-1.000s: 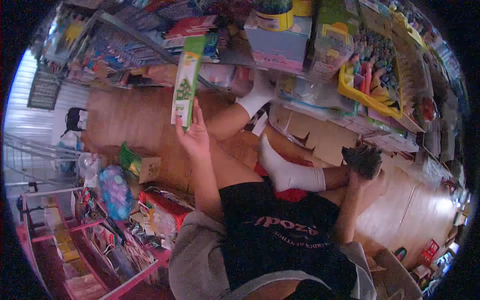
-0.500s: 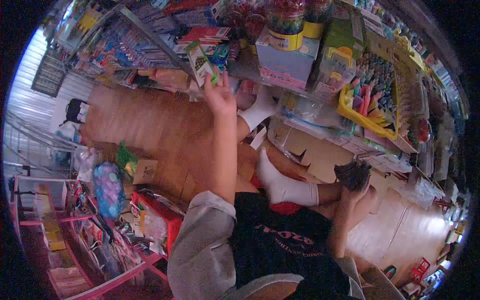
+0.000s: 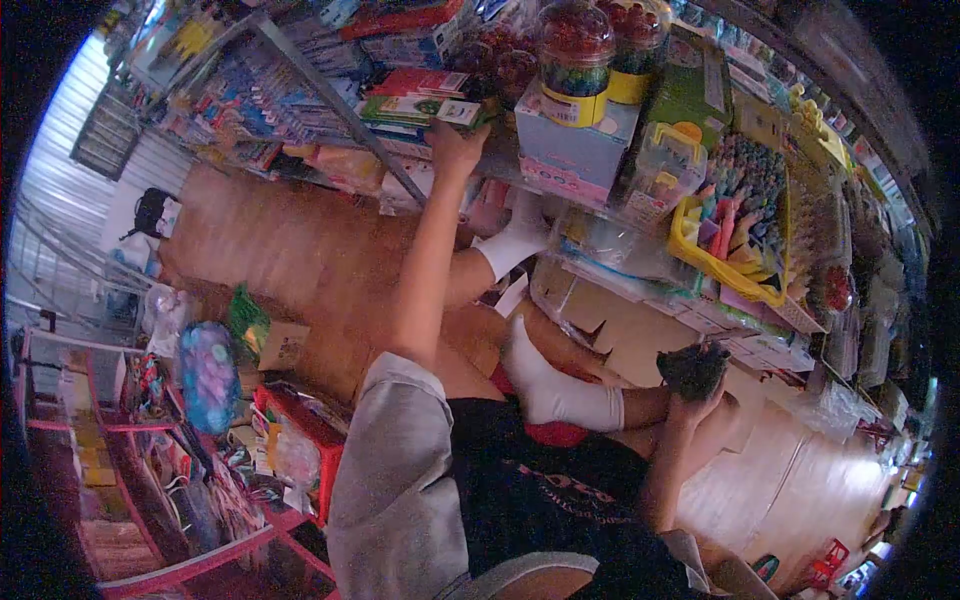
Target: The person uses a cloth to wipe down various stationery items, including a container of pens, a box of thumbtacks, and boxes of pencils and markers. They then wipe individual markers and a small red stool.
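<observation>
My left hand (image 3: 458, 152) reaches up to the shelf and grips the edge of a small green and white packet (image 3: 457, 111). That packet lies over a stack of flat packets with red and green covers (image 3: 415, 84). Low on the right, my right hand (image 3: 706, 402) is closed around a dark, crumpled bundle (image 3: 688, 370), which looks like cloth, beside my bent knee. Its fingers are partly hidden by the bundle.
Lidded jars (image 3: 575, 60) stand on a light blue and pink box (image 3: 572, 150). Further right are a clear plastic case (image 3: 668, 165) and a yellow basket (image 3: 725, 262) of colourful items. A metal shelf bar (image 3: 325, 90) slants left of my hand. A red crate (image 3: 325, 465) sits lower left.
My left hand has moved right and slightly up, bringing the raised green packet down onto the stack. My right hand still holds the dark bundle, and the view has shifted slightly.
</observation>
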`<action>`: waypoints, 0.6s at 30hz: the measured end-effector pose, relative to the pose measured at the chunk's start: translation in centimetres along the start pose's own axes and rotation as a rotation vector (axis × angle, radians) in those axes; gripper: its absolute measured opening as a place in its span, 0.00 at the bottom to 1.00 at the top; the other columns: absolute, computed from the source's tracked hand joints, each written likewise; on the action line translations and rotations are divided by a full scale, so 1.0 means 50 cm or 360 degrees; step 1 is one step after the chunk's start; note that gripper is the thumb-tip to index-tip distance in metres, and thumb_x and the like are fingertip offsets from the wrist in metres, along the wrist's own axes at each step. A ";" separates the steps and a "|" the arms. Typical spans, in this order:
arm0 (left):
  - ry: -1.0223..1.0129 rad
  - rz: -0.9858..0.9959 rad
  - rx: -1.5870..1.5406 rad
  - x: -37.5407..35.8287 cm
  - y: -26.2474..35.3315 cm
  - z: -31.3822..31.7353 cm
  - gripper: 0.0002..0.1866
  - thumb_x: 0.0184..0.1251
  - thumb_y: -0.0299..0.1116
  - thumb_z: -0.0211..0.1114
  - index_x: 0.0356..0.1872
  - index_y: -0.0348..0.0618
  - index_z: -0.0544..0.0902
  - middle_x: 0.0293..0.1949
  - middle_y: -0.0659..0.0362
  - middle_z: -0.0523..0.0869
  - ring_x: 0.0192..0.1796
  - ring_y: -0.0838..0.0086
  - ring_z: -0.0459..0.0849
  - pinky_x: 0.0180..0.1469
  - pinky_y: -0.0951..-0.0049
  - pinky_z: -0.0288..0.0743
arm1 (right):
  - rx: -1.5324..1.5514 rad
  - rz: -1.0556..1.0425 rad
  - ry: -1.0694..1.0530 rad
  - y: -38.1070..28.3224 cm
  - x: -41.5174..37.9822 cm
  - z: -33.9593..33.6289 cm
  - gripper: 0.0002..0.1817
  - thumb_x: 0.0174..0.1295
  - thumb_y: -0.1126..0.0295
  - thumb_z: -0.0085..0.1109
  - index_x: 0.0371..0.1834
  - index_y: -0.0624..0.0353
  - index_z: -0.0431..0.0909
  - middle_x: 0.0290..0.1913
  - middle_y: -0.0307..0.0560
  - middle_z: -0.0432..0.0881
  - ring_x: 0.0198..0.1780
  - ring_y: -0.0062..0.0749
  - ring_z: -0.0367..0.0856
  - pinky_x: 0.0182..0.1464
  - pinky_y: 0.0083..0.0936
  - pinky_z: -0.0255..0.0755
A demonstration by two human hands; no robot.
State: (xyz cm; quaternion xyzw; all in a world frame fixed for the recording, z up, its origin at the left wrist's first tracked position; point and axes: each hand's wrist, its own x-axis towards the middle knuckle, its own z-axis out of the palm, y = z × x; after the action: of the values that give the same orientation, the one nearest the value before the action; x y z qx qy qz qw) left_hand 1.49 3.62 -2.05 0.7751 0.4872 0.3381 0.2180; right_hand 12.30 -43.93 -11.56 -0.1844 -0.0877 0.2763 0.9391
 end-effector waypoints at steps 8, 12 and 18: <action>0.0221 0.0226 0.0692 0.081 -0.111 0.007 0.46 0.48 0.58 0.54 0.53 0.20 0.53 0.51 0.34 0.61 0.52 0.47 0.65 0.50 0.59 0.63 | -0.0012 0.0022 -0.0119 0.000 0.004 -0.008 0.23 0.57 0.55 0.35 0.51 0.57 0.64 0.47 0.48 0.69 0.49 0.42 0.65 0.53 0.43 0.57; -0.0047 0.0103 0.0221 0.079 -0.035 -0.085 0.38 0.47 0.56 0.56 0.47 0.25 0.64 0.47 0.38 0.68 0.49 0.48 0.69 0.49 0.58 0.63 | -0.0048 -0.0028 0.0387 0.004 -0.002 0.022 0.24 0.56 0.53 0.36 0.51 0.56 0.63 0.45 0.47 0.70 0.45 0.42 0.67 0.49 0.43 0.60; 0.0235 0.0712 0.1002 0.108 0.071 -0.055 0.32 0.44 0.51 0.61 0.46 0.35 0.70 0.46 0.42 0.70 0.50 0.51 0.68 0.49 0.59 0.64 | -0.0073 -0.0051 0.0302 0.000 0.003 -0.029 0.21 0.57 0.57 0.36 0.48 0.56 0.68 0.47 0.48 0.71 0.48 0.45 0.68 0.53 0.42 0.58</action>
State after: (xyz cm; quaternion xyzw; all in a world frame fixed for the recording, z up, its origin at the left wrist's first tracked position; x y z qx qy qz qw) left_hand 3.22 6.98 3.88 0.8647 0.4006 0.2660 -0.1451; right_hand 12.81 -44.28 -12.90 -0.2297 -0.0076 0.2405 0.9431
